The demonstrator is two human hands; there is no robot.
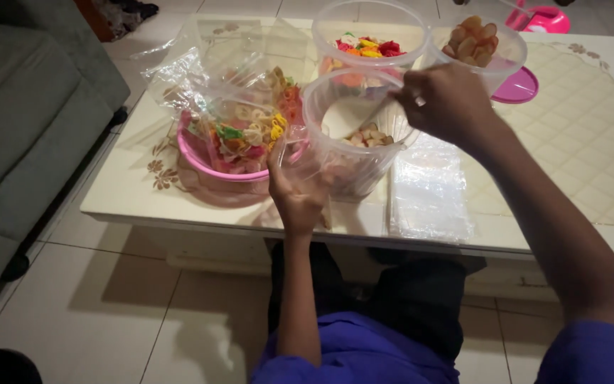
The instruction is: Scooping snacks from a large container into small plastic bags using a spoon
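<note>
My left hand [294,190] holds a small clear plastic bag [315,165] against the side of a clear round tub [353,135] at the table's front edge. A few pale crackers lie at the bottom of that tub. My right hand [443,101] rests on the tub's far right rim, fingers curled over it; whether it pinches a cracker I cannot tell. To the left, a pink bowl [211,167] holds a large open plastic bag of mixed coloured crackers [254,131].
Behind stand two more clear tubs, one with bright coloured crackers [369,44], one with pale brown crackers [472,39], and a pink lid [519,87]. A stack of flat clear bags [429,190] lies on the white table [577,135]. A grey sofa [26,121] is at left.
</note>
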